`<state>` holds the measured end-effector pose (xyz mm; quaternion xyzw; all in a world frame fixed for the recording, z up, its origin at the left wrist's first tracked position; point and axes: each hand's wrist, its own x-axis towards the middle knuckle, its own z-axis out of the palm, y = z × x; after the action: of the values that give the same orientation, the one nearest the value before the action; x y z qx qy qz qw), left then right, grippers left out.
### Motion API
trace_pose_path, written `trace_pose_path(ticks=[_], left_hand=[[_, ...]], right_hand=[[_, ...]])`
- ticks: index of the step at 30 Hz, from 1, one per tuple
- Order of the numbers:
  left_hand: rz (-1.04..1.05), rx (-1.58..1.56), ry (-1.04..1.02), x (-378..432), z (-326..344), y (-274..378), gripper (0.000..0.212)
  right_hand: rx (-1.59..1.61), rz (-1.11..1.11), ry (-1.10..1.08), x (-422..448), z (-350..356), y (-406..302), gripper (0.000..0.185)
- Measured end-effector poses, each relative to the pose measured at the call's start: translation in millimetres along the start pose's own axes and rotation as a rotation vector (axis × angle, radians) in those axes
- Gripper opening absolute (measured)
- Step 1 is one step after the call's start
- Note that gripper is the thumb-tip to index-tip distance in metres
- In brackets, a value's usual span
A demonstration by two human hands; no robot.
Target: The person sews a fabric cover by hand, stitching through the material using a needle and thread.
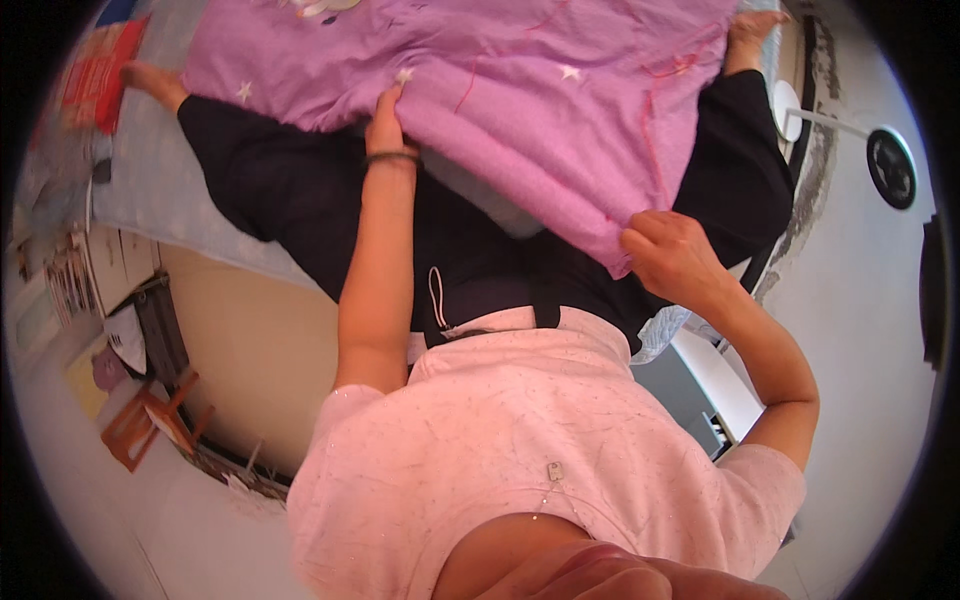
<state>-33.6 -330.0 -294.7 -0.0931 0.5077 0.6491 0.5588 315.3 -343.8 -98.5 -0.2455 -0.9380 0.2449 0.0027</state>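
A purple-pink cloth (517, 112) with small white stars and red stitched or thread-like lines lies spread over my open legs and the bed. My left hand (386, 124), with a dark band at the wrist, grips the cloth's near edge beside a white star. At the cloth's near right corner, my right hand (667, 251) is closed on the bunched edge. Between the two hands the edge runs slanting and looks rolled or folded. Part of my left hand's fingers is hidden by the cloth.
Beneath me is a bed with a light blue patterned sheet (202, 240). A red package (105, 75) lies at the far left. A round black fan or lamp head (891, 168) on a white arm stands at the right by the wall. A wooden chair (142, 424) is on the floor, lower left.
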Motion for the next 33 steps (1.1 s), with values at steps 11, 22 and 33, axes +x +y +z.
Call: trace_pose_path(ticks=[11, 22, 33], left_hand=[[-0.621, -0.017, -0.434, -126.0, -35.9, -58.6, 0.04], [-0.58, 0.24, -0.534, -152.5, 1.5, -62.6, 0.041], [-0.497, 0.093, -0.501, -140.7, -2.4, -42.9, 0.036]], right_hand=[[0.051, 0.111, -0.268, -17.6, -4.1, 8.1, 0.028], [0.328, 0.132, 0.082, 67.5, -31.9, 9.5, 0.018], [0.523, 0.188, 0.209, 141.6, 40.8, -1.5, 0.013]])
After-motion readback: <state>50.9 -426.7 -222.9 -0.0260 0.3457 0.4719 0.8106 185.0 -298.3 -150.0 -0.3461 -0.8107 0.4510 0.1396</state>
